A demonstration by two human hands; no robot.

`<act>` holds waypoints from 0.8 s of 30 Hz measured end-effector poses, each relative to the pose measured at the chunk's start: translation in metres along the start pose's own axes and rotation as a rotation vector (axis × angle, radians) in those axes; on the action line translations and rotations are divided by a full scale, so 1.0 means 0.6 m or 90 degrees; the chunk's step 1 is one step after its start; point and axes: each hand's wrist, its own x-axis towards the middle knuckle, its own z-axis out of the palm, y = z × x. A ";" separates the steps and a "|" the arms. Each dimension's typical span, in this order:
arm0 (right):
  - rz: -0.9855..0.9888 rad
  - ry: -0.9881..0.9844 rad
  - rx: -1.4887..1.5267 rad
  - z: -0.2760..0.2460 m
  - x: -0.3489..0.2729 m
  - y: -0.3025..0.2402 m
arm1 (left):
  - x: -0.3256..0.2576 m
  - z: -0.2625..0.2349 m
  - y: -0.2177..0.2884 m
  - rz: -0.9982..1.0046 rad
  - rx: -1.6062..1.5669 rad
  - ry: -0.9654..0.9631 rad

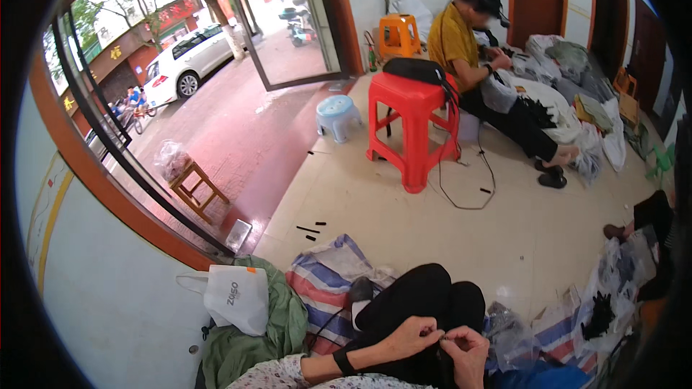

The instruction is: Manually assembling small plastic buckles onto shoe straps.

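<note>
Grip narrow on both: left hand (413, 337) and right hand (468, 354) pinch one small item (442, 338), too tiny to identify, above the black trousers (417, 289). One white bag (236, 299), one light-blue stool (337, 113).

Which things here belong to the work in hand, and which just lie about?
Seemingly in use:
left hand and right hand, close together; any item between is too small to identify
possibly the heaped small black pieces at right

Seemingly lying about:
white fabric tote bag
red plastic stool
round light-blue plastic stool
</note>
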 end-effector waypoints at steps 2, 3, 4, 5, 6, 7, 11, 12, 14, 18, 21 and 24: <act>0.024 -0.008 0.002 0.001 0.005 -0.005 | 0.003 -0.006 0.019 -0.007 0.032 0.033; 0.012 -0.017 0.022 -0.001 0.007 0.000 | 0.006 -0.007 0.025 -0.007 0.003 0.041; -0.003 -0.023 0.042 -0.003 0.011 0.000 | 0.013 -0.011 0.034 -0.012 0.012 0.031; 0.003 0.002 0.041 -0.004 0.012 -0.009 | 0.020 -0.011 0.041 -0.017 0.005 0.032; 0.017 -0.010 0.096 -0.002 0.017 -0.021 | 0.026 -0.011 0.045 -0.022 -0.001 0.036; 0.029 -0.020 0.155 -0.001 0.018 -0.029 | 0.031 -0.012 0.051 -0.035 0.004 0.032; -0.021 -0.025 0.159 -0.020 0.028 -0.021 | 0.048 -0.008 0.062 -0.035 0.024 0.007; -0.023 -0.006 0.156 -0.027 0.029 -0.017 | 0.050 -0.002 0.062 -0.048 0.020 0.018; 0.019 -0.015 0.176 -0.033 0.017 -0.015 | 0.043 0.014 0.060 -0.057 0.003 -0.004; -0.002 -0.049 0.127 -0.023 0.006 -0.002 | 0.023 0.000 0.052 0.003 0.100 0.043; 0.028 -0.056 0.197 -0.020 0.002 0.026 | 0.013 -0.002 0.031 -0.075 0.045 0.018; 0.056 -0.045 0.204 -0.026 -0.002 0.010 | 0.017 -0.003 0.034 -0.034 0.123 -0.017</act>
